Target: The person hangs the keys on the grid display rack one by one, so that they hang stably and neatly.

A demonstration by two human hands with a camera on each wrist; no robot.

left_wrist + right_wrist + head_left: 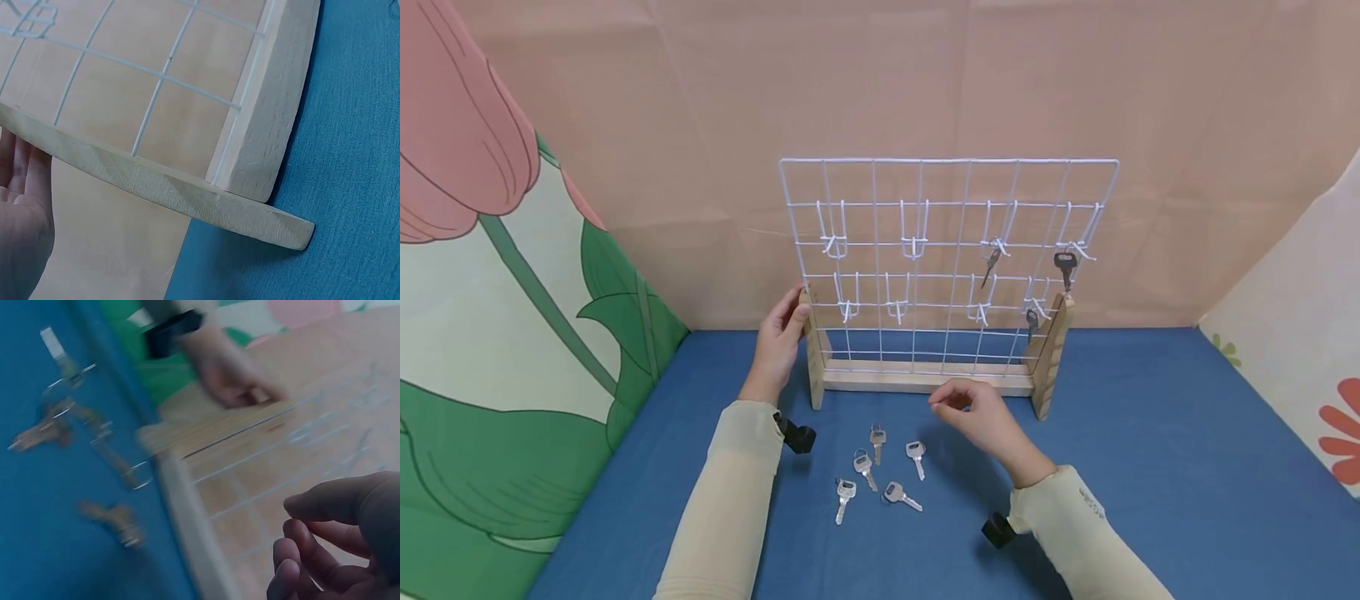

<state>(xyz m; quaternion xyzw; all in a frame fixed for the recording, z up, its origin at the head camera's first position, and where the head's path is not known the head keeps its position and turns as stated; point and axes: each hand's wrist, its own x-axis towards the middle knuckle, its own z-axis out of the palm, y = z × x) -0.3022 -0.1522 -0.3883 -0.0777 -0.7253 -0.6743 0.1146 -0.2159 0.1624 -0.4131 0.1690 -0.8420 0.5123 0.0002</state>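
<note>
A white wire grid rack (pixel 921 243) with hooks leans back in a wooden stand (pixel 925 382). My left hand (pixel 777 342) grips the stand's left side post (pixel 814 354), which also shows in the left wrist view, the fingers partly hidden behind the wood (pixel 156 184). In front of the stand's right half, my right hand (pixel 983 423) is in the air, fingers loosely bent, nothing visible between thumb and fingertips. Three keys hang at the rack's right: a dark-headed key (pixel 1065 265), one key (pixel 992 265) left of it and a lower key (pixel 1032 322).
Several loose silver keys, among them one key (pixel 916 454) nearest my right hand and one key (pixel 846 493) nearest me, lie on the blue cloth (pixel 1150 467) before the stand. Behind the rack rises a tan backdrop (pixel 715 167); a flower-printed panel (pixel 512 333) stands at left.
</note>
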